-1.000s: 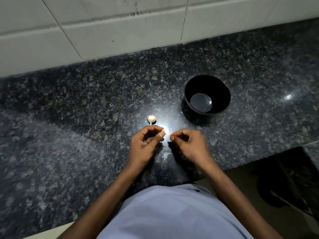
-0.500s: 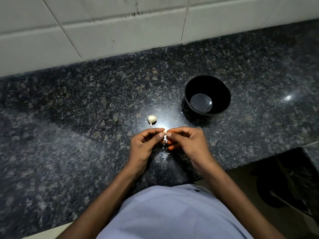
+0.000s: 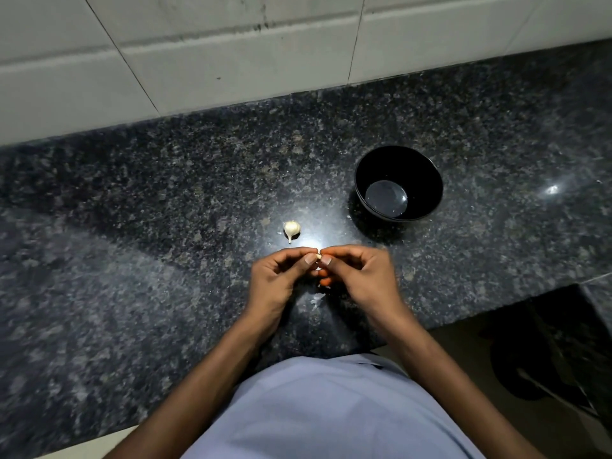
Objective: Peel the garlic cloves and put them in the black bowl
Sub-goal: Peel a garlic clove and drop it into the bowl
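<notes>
A small garlic clove (image 3: pixel 319 256) is pinched between the fingertips of my left hand (image 3: pixel 278 279) and my right hand (image 3: pixel 357 279), just above the counter. Most of the clove is hidden by the fingers. A second, unpeeled garlic clove (image 3: pixel 291 229) with a short stem lies on the counter just beyond my left hand. The black bowl (image 3: pixel 430 180) stands to the right and further back, with nothing visible inside it.
The dark speckled granite counter (image 3: pixel 132 260) runs to a white tiled wall (image 3: pixel 198 61) at the back. Bits of pale garlic skin (image 3: pixel 317 298) lie under my hands. The counter's front edge drops off at the lower right.
My hands, slightly apart a second ago, have come together, and both now pinch the same clove. The loose clove and the bowl have not moved.
</notes>
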